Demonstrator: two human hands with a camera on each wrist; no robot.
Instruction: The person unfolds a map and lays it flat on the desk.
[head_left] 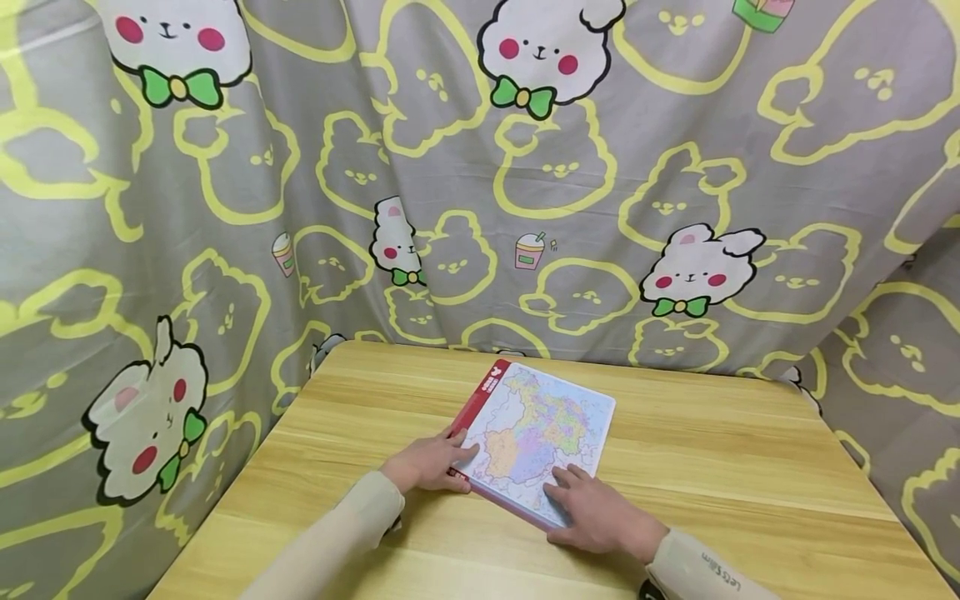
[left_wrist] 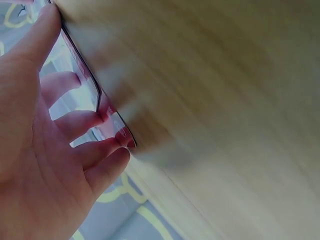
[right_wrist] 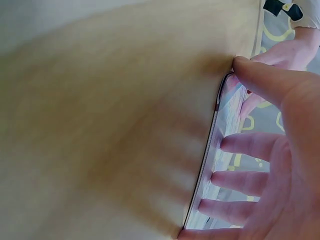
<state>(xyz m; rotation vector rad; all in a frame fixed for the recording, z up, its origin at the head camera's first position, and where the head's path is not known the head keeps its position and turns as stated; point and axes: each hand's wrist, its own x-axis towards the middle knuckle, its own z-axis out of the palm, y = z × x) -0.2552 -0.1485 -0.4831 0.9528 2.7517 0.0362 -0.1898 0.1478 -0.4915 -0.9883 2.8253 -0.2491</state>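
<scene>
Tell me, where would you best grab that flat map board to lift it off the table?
By its near edges, from the left and right. The map board lies flat on the table, so only thin edges offer a hold. The left hand and right hand already rest at its near corners, fingers on top.

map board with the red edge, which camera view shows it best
The head view: the flat rectangular map board with a red edge lies whole on the wooden table, print visible. Both wrist views show only its thin rim edge-on, blurred, beside fingers.
</scene>
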